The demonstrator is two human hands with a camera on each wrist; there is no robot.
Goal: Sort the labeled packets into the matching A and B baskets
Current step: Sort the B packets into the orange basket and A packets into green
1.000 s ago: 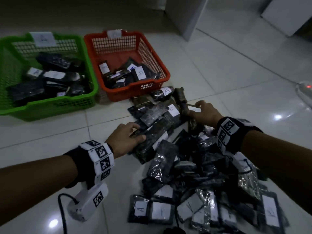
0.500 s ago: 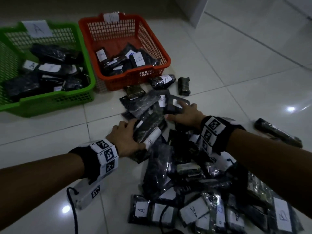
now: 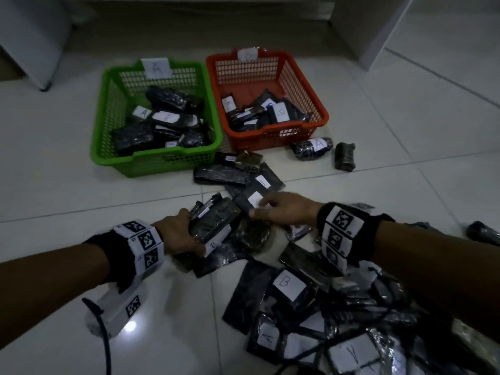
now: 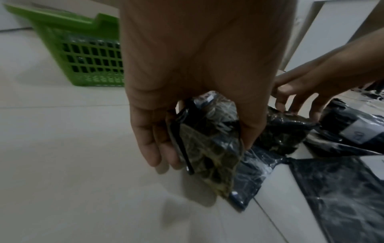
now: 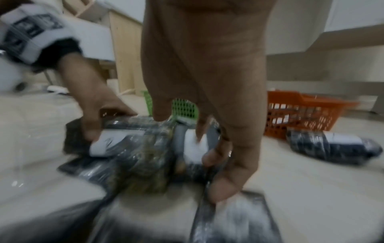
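On a white tiled floor, the left hand (image 3: 178, 234) holds a packet (image 3: 216, 226) in its grip at centre frame, its long axis pointing toward the orange basket (image 3: 319, 115) at upper right; the right hand (image 3: 284, 209), fingers loose, touches another labeled packet (image 3: 253, 198) nearer that basket.

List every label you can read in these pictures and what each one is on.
"A": tag on the green basket.
"A": packet inside the green basket.
"A": rolled packet by the orange basket.
"B": packet in the floor pile.
"A": packet at the pile's near edge.
Orange basket's tag, and the label on the packet in the left hand: too blurred.
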